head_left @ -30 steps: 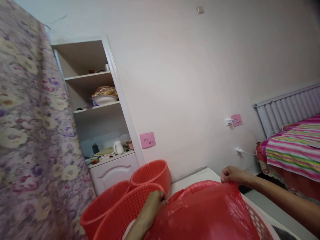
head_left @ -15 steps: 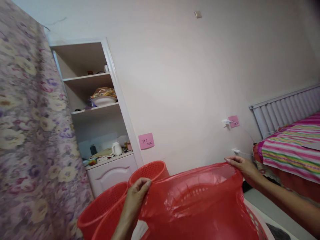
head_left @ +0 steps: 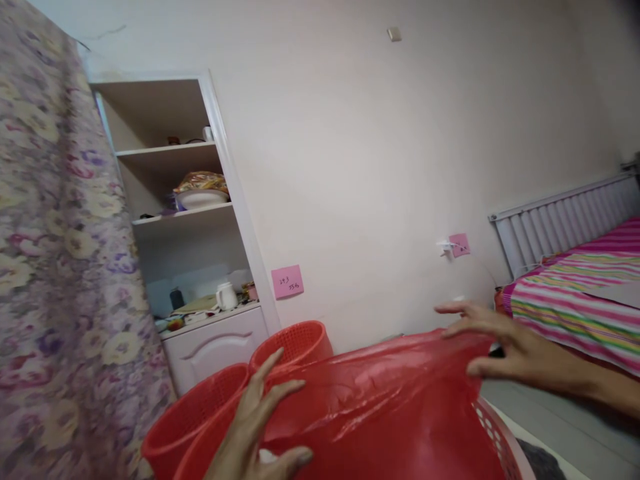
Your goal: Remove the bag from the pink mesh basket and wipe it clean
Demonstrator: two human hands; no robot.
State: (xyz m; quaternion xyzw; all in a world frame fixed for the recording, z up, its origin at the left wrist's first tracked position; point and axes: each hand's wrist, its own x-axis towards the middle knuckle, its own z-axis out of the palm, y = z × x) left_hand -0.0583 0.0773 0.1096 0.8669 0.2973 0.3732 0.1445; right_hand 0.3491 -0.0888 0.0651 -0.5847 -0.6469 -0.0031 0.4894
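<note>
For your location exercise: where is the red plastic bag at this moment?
In the head view, the red plastic bag lies low in the centre, stretched between the left hand and right hand, over a basket.

Thin, glossy red plastic bag (head_left: 380,407) stretched wide across the lower middle of the frame, crinkled and slightly see-through, draped over a perforated basket (head_left: 493,437) at lower right. Left hand (head_left: 255,420) spread against its lower left edge; right hand (head_left: 505,340) with fingers splayed at its upper right corner.
</note>
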